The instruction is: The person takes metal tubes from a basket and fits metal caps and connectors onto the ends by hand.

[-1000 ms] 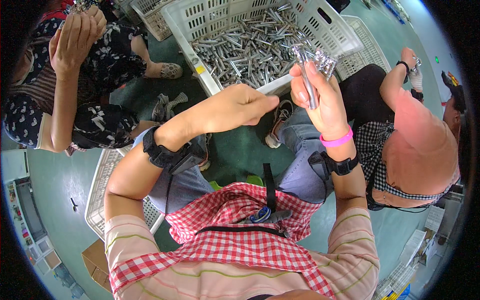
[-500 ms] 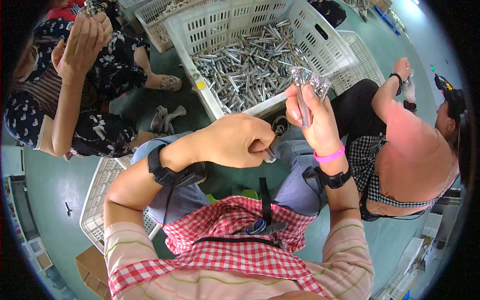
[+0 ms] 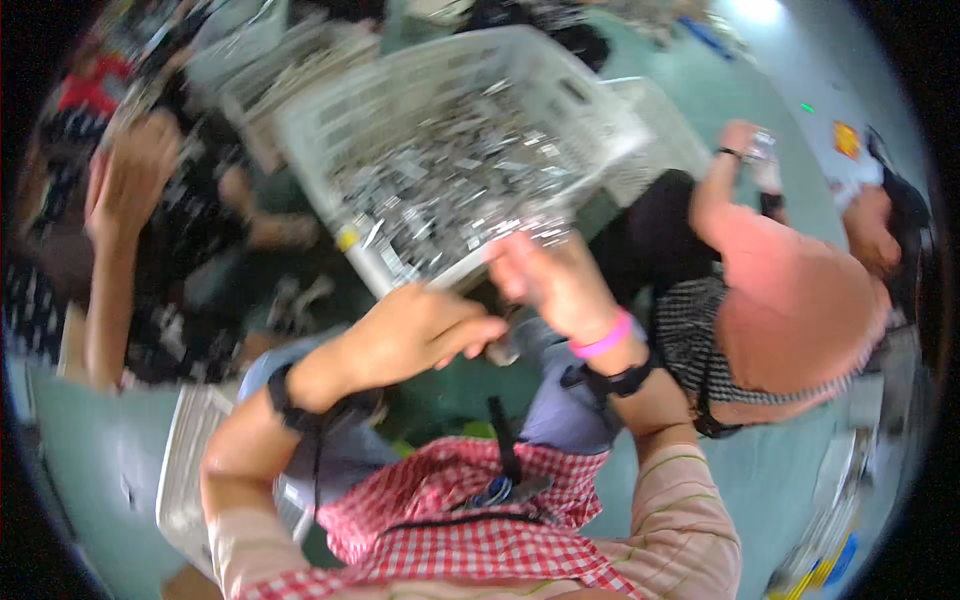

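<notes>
My right hand (image 3: pixel 555 285), with a pink band at the wrist, is closed around several shiny metal pieces (image 3: pixel 545 230) that stick out above its fingers, at the near rim of a white crate. They look like short metal tubes, though motion smears them. To its left, my left hand (image 3: pixel 415 335) is closed, palm down, above my lap. A greyish metal piece (image 3: pixel 504 350) shows just under its fingertips; its shape is blurred. The white plastic crate (image 3: pixel 365 262) ahead of me holds a heap of silvery metal tubes (image 3: pixel 450 180).
More crates stand around: one white crate (image 3: pixel 655 150) behind at right, another (image 3: pixel 185 450) at my left. A co-worker in a salmon top (image 3: pixel 800 300) sits close on my right. At left a co-worker's raised hand (image 3: pixel 135 175) shows. My knees frame the space beneath my hands.
The view has shifted and blurred. My right hand has come lower and leftward, its metal pieces now before the crate's near rim. My left hand has moved left and slightly down.
</notes>
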Available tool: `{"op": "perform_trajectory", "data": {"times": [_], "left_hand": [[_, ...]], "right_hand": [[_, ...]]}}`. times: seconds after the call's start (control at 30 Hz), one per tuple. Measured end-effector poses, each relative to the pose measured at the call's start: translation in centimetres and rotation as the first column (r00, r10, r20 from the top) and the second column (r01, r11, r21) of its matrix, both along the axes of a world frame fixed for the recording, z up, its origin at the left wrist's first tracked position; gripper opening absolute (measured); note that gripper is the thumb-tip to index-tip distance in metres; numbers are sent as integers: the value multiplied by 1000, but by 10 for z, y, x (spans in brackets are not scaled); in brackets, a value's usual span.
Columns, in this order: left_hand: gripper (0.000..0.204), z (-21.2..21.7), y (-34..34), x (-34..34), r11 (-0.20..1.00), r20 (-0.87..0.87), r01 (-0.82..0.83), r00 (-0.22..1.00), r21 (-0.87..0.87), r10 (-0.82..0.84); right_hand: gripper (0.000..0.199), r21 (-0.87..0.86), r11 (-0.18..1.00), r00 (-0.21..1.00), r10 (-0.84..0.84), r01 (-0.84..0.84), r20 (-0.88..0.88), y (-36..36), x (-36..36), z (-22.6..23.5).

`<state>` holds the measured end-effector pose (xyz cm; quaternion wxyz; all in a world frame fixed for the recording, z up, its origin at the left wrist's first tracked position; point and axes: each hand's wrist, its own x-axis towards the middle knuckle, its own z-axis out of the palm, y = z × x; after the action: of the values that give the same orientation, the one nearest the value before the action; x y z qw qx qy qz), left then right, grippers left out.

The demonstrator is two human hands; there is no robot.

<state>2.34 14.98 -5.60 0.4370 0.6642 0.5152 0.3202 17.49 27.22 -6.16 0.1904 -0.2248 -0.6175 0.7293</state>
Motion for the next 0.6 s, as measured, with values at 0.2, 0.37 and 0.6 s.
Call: {"op": "perform_trajectory", "data": {"times": [0.2, 0.37, 0.6], "left_hand": [[33, -12, -6, 15, 912, -109, 62, 994, 405, -19], [22, 4, 0, 10, 991, -262, 15, 964, -135, -51], [15, -20, 0, 16, 936, -228, 21, 972, 350, 63]], "right_hand": [[35, -68, 984, 978, 152, -163, -142, -1, 0, -4], [36, -72, 987, 984, 133, -141, -116, 3, 6, 4], [36, -90, 982, 979, 151, -164, -134, 4, 6, 3]]}}
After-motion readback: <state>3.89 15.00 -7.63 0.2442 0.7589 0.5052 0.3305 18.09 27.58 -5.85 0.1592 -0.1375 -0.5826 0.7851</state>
